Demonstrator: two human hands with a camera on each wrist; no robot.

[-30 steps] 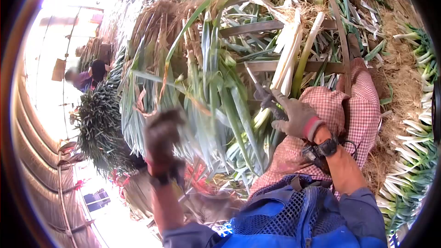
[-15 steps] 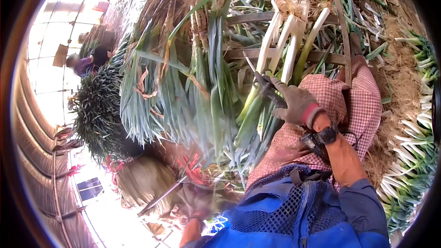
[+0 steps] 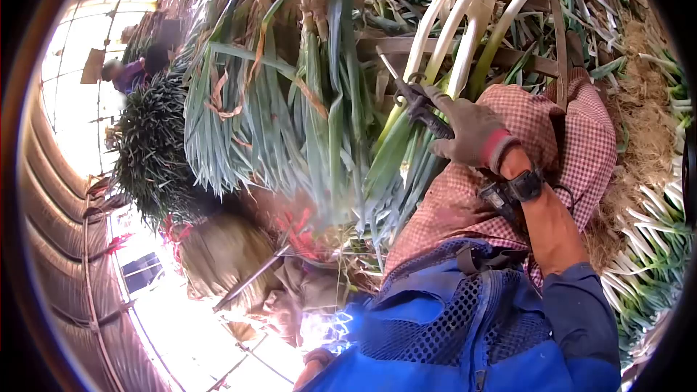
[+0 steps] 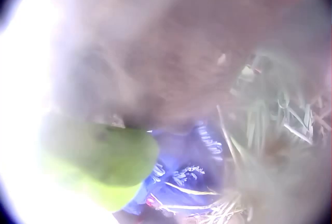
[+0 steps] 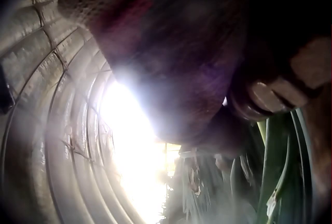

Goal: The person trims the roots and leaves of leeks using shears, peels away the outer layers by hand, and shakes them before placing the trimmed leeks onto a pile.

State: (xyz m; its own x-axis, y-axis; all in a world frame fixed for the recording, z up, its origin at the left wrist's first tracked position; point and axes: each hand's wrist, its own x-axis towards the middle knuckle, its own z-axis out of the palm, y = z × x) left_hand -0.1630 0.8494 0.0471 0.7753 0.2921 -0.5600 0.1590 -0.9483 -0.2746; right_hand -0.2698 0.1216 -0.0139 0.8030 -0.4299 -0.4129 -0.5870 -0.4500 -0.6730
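My gloved right hand (image 3: 468, 127) grips the dark handle of a tool that looks like an air blow gun (image 3: 417, 100), its thin metal nozzle pointing up and left. Under the tool, several long green onions (image 3: 462, 65) lie with white stems and roots pointing away, their leaves running down beside my thigh. Only the left wrist (image 3: 314, 359) shows at the bottom of the head view, beside bright glare. The left wrist view has the left glove (image 4: 155, 53) large and blurred, above a yellow-green rounded thing (image 4: 101, 159) and a blue patch with white marks (image 4: 181, 164). Its fingers cannot be made out.
A big heap of green onions (image 3: 268, 109) hangs over its edge left of my knees. Wooden slats (image 3: 435, 45) cross the front. White-stemmed green onions (image 3: 642, 247) line the right side. At lower left are a pale sack (image 3: 225, 258) and a slanting rod (image 3: 250, 279). Another person (image 3: 129, 74) is far left.
My left hand has dropped from the middle left to below the vest's edge. The view has shifted, and the onion stems now lie more spread. The right hand keeps its hold on the tool.
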